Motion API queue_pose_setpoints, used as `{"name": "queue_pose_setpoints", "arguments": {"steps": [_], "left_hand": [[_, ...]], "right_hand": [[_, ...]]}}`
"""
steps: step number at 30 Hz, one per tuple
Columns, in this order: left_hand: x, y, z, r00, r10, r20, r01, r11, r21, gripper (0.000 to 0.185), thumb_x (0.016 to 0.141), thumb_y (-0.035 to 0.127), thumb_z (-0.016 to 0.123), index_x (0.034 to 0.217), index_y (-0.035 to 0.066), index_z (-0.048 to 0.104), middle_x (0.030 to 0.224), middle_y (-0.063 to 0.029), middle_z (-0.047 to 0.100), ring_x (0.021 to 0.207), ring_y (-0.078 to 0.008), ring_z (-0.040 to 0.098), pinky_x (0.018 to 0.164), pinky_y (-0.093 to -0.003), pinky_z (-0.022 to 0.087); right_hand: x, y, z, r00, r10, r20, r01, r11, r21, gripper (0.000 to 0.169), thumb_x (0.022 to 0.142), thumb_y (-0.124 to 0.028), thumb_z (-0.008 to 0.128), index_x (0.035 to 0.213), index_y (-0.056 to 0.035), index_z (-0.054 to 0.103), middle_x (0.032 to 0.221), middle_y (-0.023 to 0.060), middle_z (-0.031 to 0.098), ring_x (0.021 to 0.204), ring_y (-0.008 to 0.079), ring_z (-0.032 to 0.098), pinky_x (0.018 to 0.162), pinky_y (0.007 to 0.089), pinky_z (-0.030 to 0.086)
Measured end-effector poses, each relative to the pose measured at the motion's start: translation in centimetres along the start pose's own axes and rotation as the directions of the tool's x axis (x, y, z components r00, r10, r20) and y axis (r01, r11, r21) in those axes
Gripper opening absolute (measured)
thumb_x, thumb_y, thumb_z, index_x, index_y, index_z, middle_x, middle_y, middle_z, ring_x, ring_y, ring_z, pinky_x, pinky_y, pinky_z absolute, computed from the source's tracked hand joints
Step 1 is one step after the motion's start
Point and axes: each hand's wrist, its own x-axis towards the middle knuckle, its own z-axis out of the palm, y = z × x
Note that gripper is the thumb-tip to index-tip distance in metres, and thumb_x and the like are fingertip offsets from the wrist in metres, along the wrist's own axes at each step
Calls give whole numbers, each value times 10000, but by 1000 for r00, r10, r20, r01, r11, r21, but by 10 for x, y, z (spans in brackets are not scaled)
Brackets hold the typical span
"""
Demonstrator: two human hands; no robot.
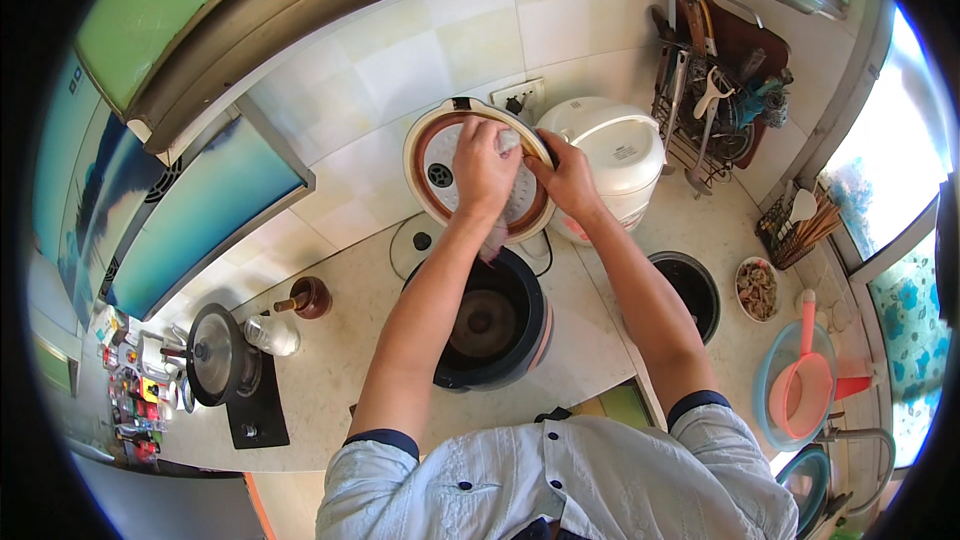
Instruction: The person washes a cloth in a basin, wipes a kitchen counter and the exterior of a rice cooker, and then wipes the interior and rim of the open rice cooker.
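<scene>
A rice cooker (495, 379) stands on the counter in front of me, its inner pot out and the heating plate showing at the bottom. Its hinged lid (442, 139) is raised, with the underside and a round vent facing me. My left hand (486, 165) presses a bunched cloth (493, 240) against the inside of the lid near its right part; a reddish end of the cloth hangs down below my wrist. My right hand (566, 172) grips the lid's right rim. A dark inner pot (686, 292) sits on the counter, partly hidden by my right forearm.
Right of the lid stands a white electric thermos pot (607, 157). Farther right are a utensil rack (697, 142), a bowl of food (757, 289) and a pink strainer (802, 397) in a blue basin. A lidded pan (214, 356), glass jar (271, 335) and brown mortar (310, 298) stand left.
</scene>
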Motion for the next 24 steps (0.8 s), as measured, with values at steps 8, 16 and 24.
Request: {"name": "queue_pose_setpoints", "arguments": {"steps": [8, 16, 24], "left_hand": [[19, -21, -12, 962, -161, -220, 179, 982, 66, 228, 676, 136, 744, 822, 23, 610, 838, -112, 567, 762, -285, 580, 688, -359, 469], [19, -25, -4, 893, -352, -281, 354, 934, -44, 215, 697, 130, 722, 797, 7, 576, 840, -119, 544, 747, -308, 572, 670, -385, 467], [-3, -31, -12, 969, -225, -102, 225, 974, -6, 218, 680, 54, 675, 882, 22, 602, 874, -98, 609, 833, -251, 584, 747, -337, 461]], "right_hand": [[2, -3, 6, 1000, 4, 9, -5, 1000, 16, 446, 772, -120, 665, 1166, 48, 545, 994, 231, 641, 916, 280, 642, 822, 336, 478], [-4, 2, 2, 1000, 8, -27, -8, 1000, 6, 444, 777, -113, 658, 1170, 56, 539, 1013, 235, 635, 940, 279, 634, 842, 338, 469], [3, 8, -1, 998, 9, 66, -21, 984, 178, 407, 788, -70, 631, 1154, 55, 502, 943, 160, 630, 871, 199, 598, 799, 301, 468]]}}
